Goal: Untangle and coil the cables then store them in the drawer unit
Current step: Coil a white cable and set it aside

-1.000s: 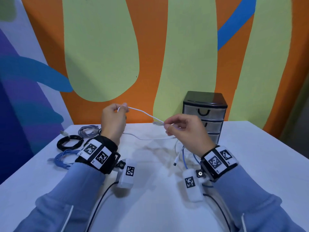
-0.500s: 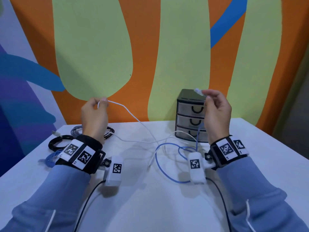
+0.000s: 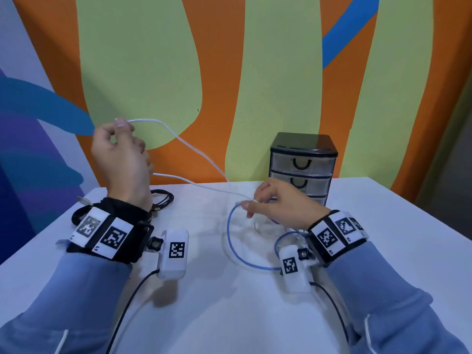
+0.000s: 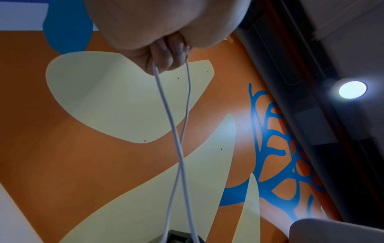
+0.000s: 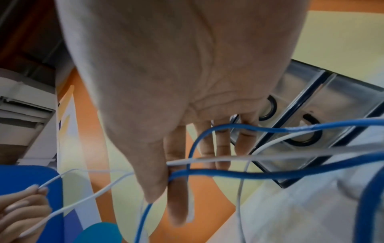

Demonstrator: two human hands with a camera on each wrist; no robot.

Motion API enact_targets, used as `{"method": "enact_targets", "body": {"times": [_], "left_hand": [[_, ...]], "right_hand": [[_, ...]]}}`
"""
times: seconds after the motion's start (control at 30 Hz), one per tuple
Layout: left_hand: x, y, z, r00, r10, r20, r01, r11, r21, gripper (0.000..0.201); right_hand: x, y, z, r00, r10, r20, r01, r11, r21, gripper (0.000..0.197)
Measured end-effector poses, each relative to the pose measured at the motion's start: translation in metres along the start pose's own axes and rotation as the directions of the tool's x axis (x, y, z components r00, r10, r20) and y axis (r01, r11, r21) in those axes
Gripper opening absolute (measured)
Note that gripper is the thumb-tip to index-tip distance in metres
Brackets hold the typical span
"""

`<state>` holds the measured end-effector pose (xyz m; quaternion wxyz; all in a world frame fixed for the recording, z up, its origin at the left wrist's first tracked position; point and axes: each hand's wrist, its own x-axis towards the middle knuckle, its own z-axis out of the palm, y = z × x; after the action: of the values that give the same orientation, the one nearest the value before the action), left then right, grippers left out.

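White cable (image 3: 194,152) runs doubled from my raised left hand (image 3: 120,159), pinched there, down to my right hand (image 3: 278,208), which pinches it against the blue cable (image 3: 231,241) above the table (image 3: 229,315). Pulling now could cinch both tighter; drawers (image 3: 302,169) are closed.

White desk (image 3: 229,315) carries the drawer unit (image 3: 302,164) at its far edge. Blue cable (image 3: 231,241) loops just left of the unit; black coiled cables (image 3: 163,198) lie well left.
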<state>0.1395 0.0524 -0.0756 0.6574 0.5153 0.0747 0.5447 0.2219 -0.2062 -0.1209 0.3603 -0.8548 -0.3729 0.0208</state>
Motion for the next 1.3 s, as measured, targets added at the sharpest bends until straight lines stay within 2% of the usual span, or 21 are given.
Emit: {"method": "enact_targets", "body": {"times": [0.1, 0.17, 0.2, 0.3, 0.37, 0.43, 0.47, 0.5, 0.57, 0.6, 0.63, 0.7, 0.73, 0.77, 0.8, 0.83, 0.9, 1.03, 1.13, 1.23, 1.3], "left_hand": [[0.006, 0.000, -0.004, 0.990, -0.092, -0.105, 0.077, 0.987, -0.142, 0.020], [0.009, 0.001, -0.006, 0.982, -0.156, -0.106, 0.133, 0.972, -0.196, 0.018], [0.010, 0.002, -0.007, 0.977, -0.197, -0.076, 0.182, 0.969, -0.167, 0.017], [0.004, 0.000, -0.004, 0.938, -0.322, 0.129, 0.305, 0.942, 0.137, 0.013], [-0.005, -0.003, -0.001, 0.879, -0.386, 0.278, 0.282, 0.894, 0.349, 0.014], [-0.013, -0.004, 0.001, 0.838, -0.401, 0.371, 0.180, 0.844, 0.505, 0.017], [-0.015, -0.005, 0.001, 0.835, -0.373, 0.405, 0.082, 0.812, 0.578, 0.019], [-0.016, -0.008, 0.000, 0.842, -0.321, 0.433, -0.063, 0.740, 0.669, 0.018], [-0.020, -0.006, 0.004, 0.846, -0.144, 0.513, -0.376, 0.521, 0.766, 0.030], [-0.026, -0.002, 0.008, 0.825, -0.055, 0.563, -0.460, 0.514, 0.724, 0.040], [-0.033, 0.002, 0.012, 0.795, -0.006, 0.606, -0.490, 0.583, 0.648, 0.046], [-0.052, 0.010, 0.021, 0.686, -0.049, 0.726, -0.441, 0.765, 0.469, 0.048], [-0.064, 0.012, 0.025, 0.619, -0.116, 0.777, -0.401, 0.804, 0.440, 0.044], [-0.074, 0.012, 0.029, 0.560, -0.155, 0.814, -0.410, 0.802, 0.435, 0.038], [-0.081, 0.011, 0.030, 0.526, -0.143, 0.838, -0.471, 0.771, 0.428, 0.032], [-0.084, 0.010, 0.031, 0.523, -0.094, 0.847, -0.542, 0.730, 0.415, 0.028], [-0.079, 0.007, 0.031, 0.578, 0.040, 0.815, -0.615, 0.678, 0.403, 0.030], [-0.061, 0.006, 0.027, 0.757, 0.219, 0.616, -0.546, 0.729, 0.412, 0.031], [-0.041, 0.012, 0.019, 0.884, 0.287, 0.370, -0.435, 0.795, 0.423, 0.033], [-0.009, 0.015, 0.001, 0.973, 0.218, 0.072, -0.230, 0.927, 0.298, 0.038], [0.001, 0.012, -0.006, 0.993, 0.113, 0.035, -0.118, 0.966, 0.229, 0.038]], "right_hand": [[0.004, 0.009, -0.001, 0.998, 0.038, -0.043, -0.039, 0.999, -0.023, 0.035], [0.005, 0.015, -0.003, 0.995, 0.086, -0.042, -0.089, 0.994, -0.062, 0.034], [0.006, 0.018, -0.005, 0.993, 0.107, -0.055, -0.109, 0.993, -0.044, 0.034], [0.006, 0.017, -0.009, 0.985, 0.093, -0.145, -0.079, 0.992, 0.102, 0.035], [0.008, 0.016, -0.011, 0.961, 0.033, -0.275, 0.006, 0.990, 0.139, 0.036], [0.008, 0.013, -0.013, 0.916, -0.014, -0.400, 0.081, 0.985, 0.150, 0.038], [0.009, 0.014, -0.014, 0.898, -0.025, -0.439, 0.111, 0.979, 0.173, 0.039], [0.009, 0.013, -0.015, 0.891, -0.020, -0.453, 0.133, 0.967, 0.218, 0.040], [0.008, 0.011, -0.014, 0.911, -0.024, -0.411, 0.155, 0.945, 0.287, 0.041], [0.008, 0.010, -0.013, 0.928, -0.051, -0.368, 0.158, 0.950, 0.268, 0.041], [0.008, 0.008, -0.009, 0.943, -0.079, -0.324, 0.157, 0.962, 0.222, 0.040], [0.009, 0.006, -0.004, 0.964, -0.126, -0.234, 0.161, 0.978, 0.136, 0.038], [0.008, 0.005, -0.002, 0.971, -0.140, -0.196, 0.165, 0.979, 0.120, 0.037], [0.008, 0.004, -0.001, 0.974, -0.153, -0.169, 0.173, 0.979, 0.108, 0.037], [0.008, 0.003, -0.001, 0.976, -0.161, -0.149, 0.178, 0.978, 0.108, 0.038], [0.007, 0.001, -0.002, 0.978, -0.159, -0.132, 0.175, 0.977, 0.123, 0.039], [0.004, -0.001, -0.002, 0.989, -0.115, -0.097, 0.134, 0.969, 0.210, 0.040], [0.000, 0.000, -0.012, 0.999, -0.038, 0.009, 0.034, 0.962, 0.271, 0.040], [-0.001, 0.012, -0.028, 0.996, -0.010, -0.084, 0.023, 0.987, 0.156, 0.037], [-0.002, 0.030, -0.041, 0.974, 0.014, -0.225, 0.012, 0.994, 0.112, 0.032], [0.000, 0.035, -0.041, 0.965, -0.003, -0.263, 0.049, 0.985, 0.166, 0.031]]}}
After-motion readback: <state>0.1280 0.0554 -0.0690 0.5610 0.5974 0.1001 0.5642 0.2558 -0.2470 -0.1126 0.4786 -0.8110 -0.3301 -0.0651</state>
